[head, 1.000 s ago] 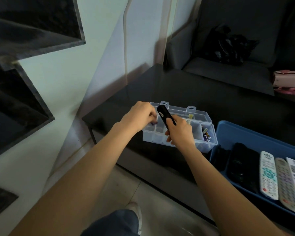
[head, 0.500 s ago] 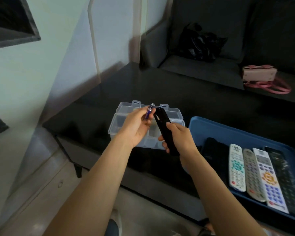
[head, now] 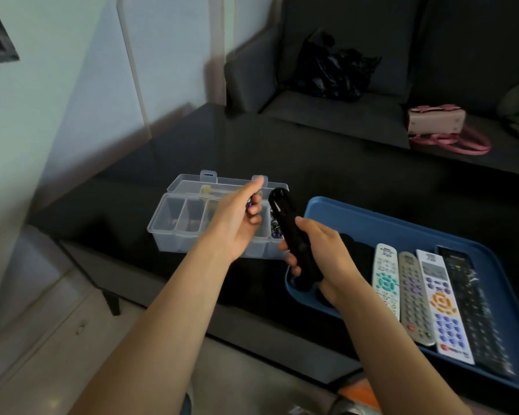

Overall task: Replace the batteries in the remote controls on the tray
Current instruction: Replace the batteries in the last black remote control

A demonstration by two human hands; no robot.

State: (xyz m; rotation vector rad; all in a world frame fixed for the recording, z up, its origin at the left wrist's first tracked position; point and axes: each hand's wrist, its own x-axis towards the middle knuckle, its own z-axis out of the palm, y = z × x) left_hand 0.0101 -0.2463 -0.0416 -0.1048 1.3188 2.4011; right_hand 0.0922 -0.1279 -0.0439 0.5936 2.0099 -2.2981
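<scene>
My right hand [head: 321, 256] grips a slim black remote [head: 291, 235] upright over the left end of the blue tray [head: 402, 232]. My left hand [head: 237, 223] pinches a small purple battery [head: 248, 202] just left of the remote's top, above the clear plastic compartment box [head: 174, 223]. More batteries [head: 277, 232] lie in the box's right compartment. In the tray lie a white remote with teal buttons [head: 385, 280], a grey remote [head: 414, 298], a white remote with orange and blue buttons [head: 441, 304] and a long black remote [head: 474, 307].
The box and tray sit on a low black table [head: 327, 163] whose front edge runs close to my arms. A dark sofa [head: 342, 109] behind holds a black bag [head: 333, 70] and a pink handbag [head: 438, 121]. Pale tiled floor lies lower left.
My left hand lifted out of the box holding a battery and brought it beside the remote. My right hand moved the remote right, over the tray's end. The camera view shifted right.
</scene>
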